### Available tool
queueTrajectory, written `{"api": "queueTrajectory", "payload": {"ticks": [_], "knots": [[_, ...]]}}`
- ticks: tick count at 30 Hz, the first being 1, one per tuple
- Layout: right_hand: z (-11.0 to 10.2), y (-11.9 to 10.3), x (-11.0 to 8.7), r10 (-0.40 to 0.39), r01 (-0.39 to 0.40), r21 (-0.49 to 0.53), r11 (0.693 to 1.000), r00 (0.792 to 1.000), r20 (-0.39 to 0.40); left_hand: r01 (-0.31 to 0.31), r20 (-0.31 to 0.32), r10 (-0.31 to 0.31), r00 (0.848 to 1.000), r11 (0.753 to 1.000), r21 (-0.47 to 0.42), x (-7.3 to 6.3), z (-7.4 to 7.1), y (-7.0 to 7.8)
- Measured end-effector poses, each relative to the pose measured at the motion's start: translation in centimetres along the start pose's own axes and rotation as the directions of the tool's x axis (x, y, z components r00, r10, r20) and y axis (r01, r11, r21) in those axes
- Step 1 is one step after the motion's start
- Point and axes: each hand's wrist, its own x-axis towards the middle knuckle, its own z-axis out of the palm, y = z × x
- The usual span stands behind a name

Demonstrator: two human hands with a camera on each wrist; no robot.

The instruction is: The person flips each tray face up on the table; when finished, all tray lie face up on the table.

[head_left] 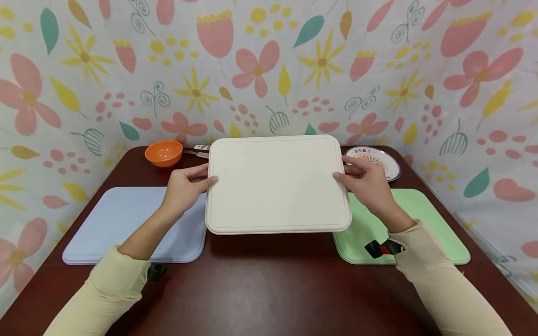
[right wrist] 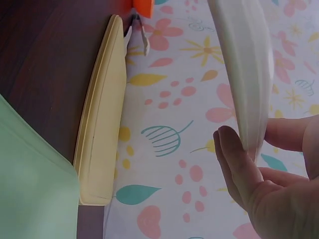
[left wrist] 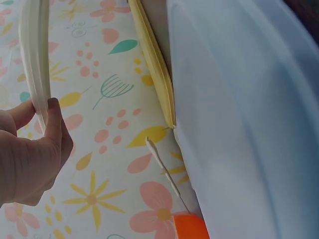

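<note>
Both hands hold a cream-white cutting board [head_left: 277, 186] up over the middle of the table, its broad face towards the head camera. My left hand [head_left: 185, 186] pinches its left edge, thumb on the front face and fingers behind. On the opposite edge, my right hand [head_left: 367, 182] grips in the same way. Under the left forearm lies a light blue board [head_left: 122, 224], and under the right one a light green board [head_left: 403, 219]. A yellow board [right wrist: 102, 119] lies at the back of the table in the right wrist view, hidden behind the white board in the head view.
An orange bowl [head_left: 164, 153] stands at the back left, with a patterned-handled utensil [head_left: 201, 147] and a metal blade [head_left: 197, 154] beside it. At the back right is a white plate [head_left: 388, 163] with printed writing. A floral curtain [head_left: 260, 107] borders the dark table [head_left: 269, 289].
</note>
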Motion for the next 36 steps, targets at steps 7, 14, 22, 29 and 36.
{"api": "queueTrajectory", "payload": {"ticks": [7,14,22,29,36], "knots": [[-0.1,-0.3,-0.4,0.001,-0.001,0.023,1.000,1.000,-0.011,-0.015,-0.033,0.016,0.999,0.999,0.032,-0.3,0.2,0.6],[0.1,-0.9,-0.4,-0.027,0.033,0.098,0.995,0.998,-0.063,-0.091,-0.097,0.080,0.992,0.990,-0.111,-0.3,0.4,1.1],[0.4,-1.4,-0.8,-0.005,0.041,0.223,0.974,0.987,-0.158,-0.147,-0.178,0.112,0.978,0.968,-0.204,-0.6,1.1,0.8],[0.6,-1.7,-1.0,-0.023,0.064,0.189,0.980,0.977,-0.212,-0.156,-0.203,0.123,0.971,0.975,-0.159,-1.3,1.3,1.0],[0.4,-1.5,-1.2,-0.047,0.102,0.190,0.976,0.961,-0.273,-0.151,-0.169,0.120,0.978,0.971,-0.184,-1.7,1.7,1.7]]}}
